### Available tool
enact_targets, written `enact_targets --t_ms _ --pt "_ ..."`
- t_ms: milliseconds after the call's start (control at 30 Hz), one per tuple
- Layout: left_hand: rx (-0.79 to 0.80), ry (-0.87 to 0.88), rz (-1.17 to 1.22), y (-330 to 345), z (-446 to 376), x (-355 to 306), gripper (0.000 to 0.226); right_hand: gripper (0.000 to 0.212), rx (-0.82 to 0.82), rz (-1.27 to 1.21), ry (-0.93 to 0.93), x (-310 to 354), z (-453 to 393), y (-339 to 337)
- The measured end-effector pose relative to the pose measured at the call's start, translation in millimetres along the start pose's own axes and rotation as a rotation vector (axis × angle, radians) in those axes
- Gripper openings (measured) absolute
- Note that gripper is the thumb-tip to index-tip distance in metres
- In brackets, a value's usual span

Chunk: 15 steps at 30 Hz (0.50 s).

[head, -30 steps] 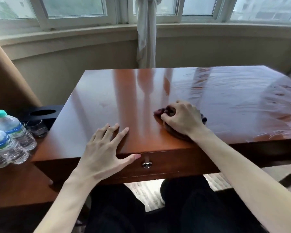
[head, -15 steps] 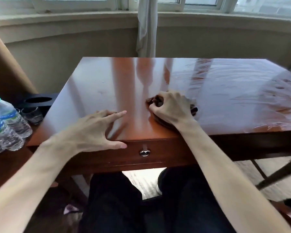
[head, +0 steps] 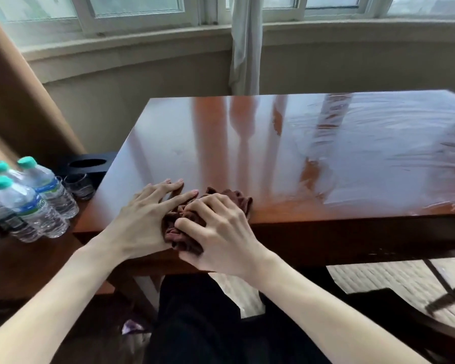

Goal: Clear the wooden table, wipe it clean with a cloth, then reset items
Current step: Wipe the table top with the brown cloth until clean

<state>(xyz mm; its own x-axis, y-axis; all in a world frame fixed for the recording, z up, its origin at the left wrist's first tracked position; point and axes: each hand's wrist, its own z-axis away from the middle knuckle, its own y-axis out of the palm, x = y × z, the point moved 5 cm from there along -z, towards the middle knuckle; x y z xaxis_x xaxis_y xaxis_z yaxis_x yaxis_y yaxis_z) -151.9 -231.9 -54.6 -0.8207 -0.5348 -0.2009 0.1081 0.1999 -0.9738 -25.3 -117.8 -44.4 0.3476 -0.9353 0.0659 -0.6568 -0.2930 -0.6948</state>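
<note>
Left hand moved beside cloth, fingers flat, right hand grip clutching it bunched

left hand flat, fingers straight, right hand curled in grip

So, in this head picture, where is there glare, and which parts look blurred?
Head view: window glare whitens the right half of the wooden table, where wipe streaks show; the water bottles at the left edge and the chair at lower right are smeared by motion; both hands and the brown cloth stay fairly sharp.
</note>
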Motion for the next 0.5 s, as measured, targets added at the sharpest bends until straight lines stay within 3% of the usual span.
enact_targets --t_ms 100,200,267,333,400,500 --pt "0.000 0.001 0.013 -0.9 -1.1 -2.5 0.093 0.029 0.017 0.048 0.039 -38.7 28.7 -35.5" --pt "-0.005 0.002 -0.007 -0.8 0.7 -4.9 0.098 0.026 -0.032 0.117 0.233 -74.3 52.4 -76.6" --pt "0.005 0.007 -0.016 -1.5 -0.7 -5.6 0.099 0.024 0.017 0.118 0.386 -74.4 30.3 -69.8" --pt "0.023 0.004 -0.011 -1.2 -1.0 -5.7 0.096 0.029 0.130 0.099 0.444 -59.6 -2.5 -42.8" --pt "0.066 -0.007 0.007 -0.6 -2.9 -3.8 0.094 0.030 0.300 -0.002 0.347 -54.9 -30.8 -21.6" --pt "0.176 -0.042 0.140 -14.3 -2.3 -0.8 0.107 0.034 0.472 -0.099 0.340 -95.1 -60.9 -7.2"
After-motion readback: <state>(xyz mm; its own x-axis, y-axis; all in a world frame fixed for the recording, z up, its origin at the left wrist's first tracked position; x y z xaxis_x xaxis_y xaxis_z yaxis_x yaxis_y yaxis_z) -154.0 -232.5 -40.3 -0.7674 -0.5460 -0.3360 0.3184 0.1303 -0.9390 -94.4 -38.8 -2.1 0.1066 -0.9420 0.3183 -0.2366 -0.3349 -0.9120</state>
